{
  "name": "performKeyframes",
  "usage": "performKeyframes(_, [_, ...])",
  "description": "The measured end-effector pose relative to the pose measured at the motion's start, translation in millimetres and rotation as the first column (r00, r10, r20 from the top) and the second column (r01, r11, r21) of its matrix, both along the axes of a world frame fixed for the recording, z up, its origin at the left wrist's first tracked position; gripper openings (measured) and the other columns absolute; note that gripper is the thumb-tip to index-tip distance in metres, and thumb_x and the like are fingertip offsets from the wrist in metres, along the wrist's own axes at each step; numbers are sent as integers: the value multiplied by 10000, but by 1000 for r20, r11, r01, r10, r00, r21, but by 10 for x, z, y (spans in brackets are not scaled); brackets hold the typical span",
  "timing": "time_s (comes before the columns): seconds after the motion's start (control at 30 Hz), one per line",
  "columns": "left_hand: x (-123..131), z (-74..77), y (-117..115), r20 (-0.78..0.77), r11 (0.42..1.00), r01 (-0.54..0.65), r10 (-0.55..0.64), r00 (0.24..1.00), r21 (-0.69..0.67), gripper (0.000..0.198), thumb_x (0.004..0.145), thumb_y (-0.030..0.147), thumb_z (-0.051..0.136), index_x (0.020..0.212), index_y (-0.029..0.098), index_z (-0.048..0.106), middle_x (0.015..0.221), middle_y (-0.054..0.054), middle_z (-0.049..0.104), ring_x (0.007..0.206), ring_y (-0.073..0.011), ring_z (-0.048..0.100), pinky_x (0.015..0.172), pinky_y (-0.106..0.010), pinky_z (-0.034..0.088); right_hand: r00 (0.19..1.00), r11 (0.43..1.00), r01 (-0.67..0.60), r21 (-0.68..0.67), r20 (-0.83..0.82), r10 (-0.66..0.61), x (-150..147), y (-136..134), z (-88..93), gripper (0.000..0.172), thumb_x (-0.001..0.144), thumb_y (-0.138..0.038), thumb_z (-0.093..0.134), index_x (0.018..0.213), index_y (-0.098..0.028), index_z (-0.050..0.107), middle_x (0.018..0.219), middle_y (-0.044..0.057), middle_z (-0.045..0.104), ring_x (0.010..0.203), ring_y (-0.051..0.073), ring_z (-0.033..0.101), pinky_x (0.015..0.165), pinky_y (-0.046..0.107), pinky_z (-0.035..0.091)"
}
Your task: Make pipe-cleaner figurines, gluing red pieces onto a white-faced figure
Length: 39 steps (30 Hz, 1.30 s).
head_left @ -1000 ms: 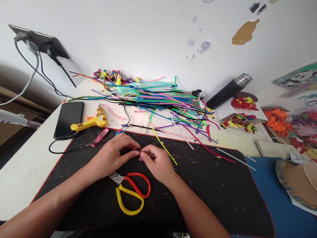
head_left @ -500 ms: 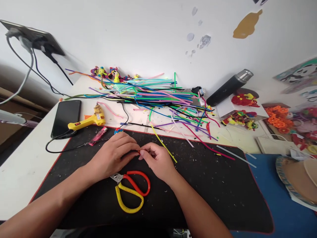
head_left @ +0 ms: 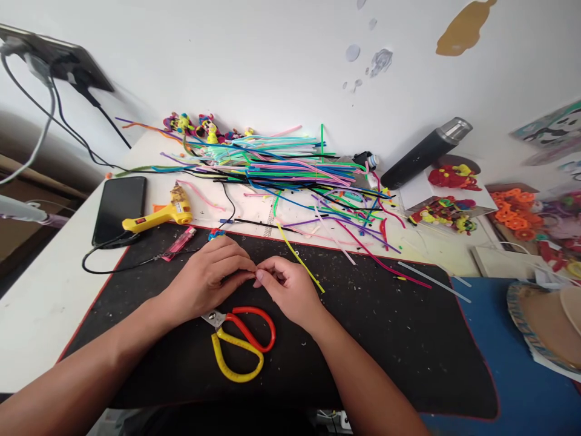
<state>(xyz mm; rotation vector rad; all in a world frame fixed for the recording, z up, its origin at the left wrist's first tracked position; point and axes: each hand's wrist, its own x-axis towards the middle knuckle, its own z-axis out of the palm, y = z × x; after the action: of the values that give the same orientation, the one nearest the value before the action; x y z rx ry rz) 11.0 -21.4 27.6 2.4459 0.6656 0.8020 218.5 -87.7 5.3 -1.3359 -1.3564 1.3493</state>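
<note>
Mat (head_left: 385, 351) lies under left hand (head_left: 209, 274) and right hand (head_left: 291, 292), whose fingertips meet in closed pinches. Scissors (head_left: 239, 338) rest just below the left hand, blades mostly hidden. Between the fingertips a tiny piece seems held, too hidden to identify; fine fingertip work appears underway, calling for steady pinches.

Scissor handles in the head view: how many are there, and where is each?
2, both on the black mat: the red handle, nearer the right hand, and the yellow handle, nearer the person's body. Any under the left hand would be hidden.
</note>
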Motion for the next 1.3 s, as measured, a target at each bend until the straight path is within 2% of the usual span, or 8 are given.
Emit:
performKeyframes(0.23, [-4,2,16,12,1000,-7,7,1000,10,106,1043,187,643,1051,229,740,939,-36,763,889,-199,653,849,-348,529,1000,1000,-5,-14,-5,5,3,5,1,113,1005,-302,651,980,-231,735,849,17,800,755,170,726,670,279,526])
performKeyframes(0.6, [-3,-3,30,7,1000,13,-12,1000,-11,112,1038,155,647,1046,222,737,939,-33,761,891,-199,641,844,-345,513,1000,1000,-5,-6,-9,5,0,2,-8,109,999,-278,647,985,-228,743,846,17,799,748,168,718,663,278,506])
performKeyframes(0.83, [-8,-46,21,-16,999,-18,18,1000,-38,85,1046,213,649,1074,216,728,961,-43,777,910,-211,655,859,-358,526,1000,1000,-3,-13,17,3,2,-4,-19,110,1017,-267,636,984,-233,735,845,9,799,710,154,692,626,264,482])
performKeyframes(1.07, [-8,-50,19,-27,999,-29,29,999,-31,96,1045,279,664,1050,221,741,948,-42,780,905,-215,659,854,-359,523,1000,1000,-7,-13,21,7,0,-4,-55,99,1019,-266,635,998,-234,726,861,12,805,769,169,734,696,283,531])
performKeyframes(1.3, [-5,-34,17,-25,999,-12,13,1000,31,68,1046,246,669,1020,211,721,923,-30,769,892,-206,643,867,-357,513,1000,1000,-6,-8,29,6,-5,-5,-22,87,1003,-240,644,985,-235,729,853,11,807,772,175,739,709,291,543])
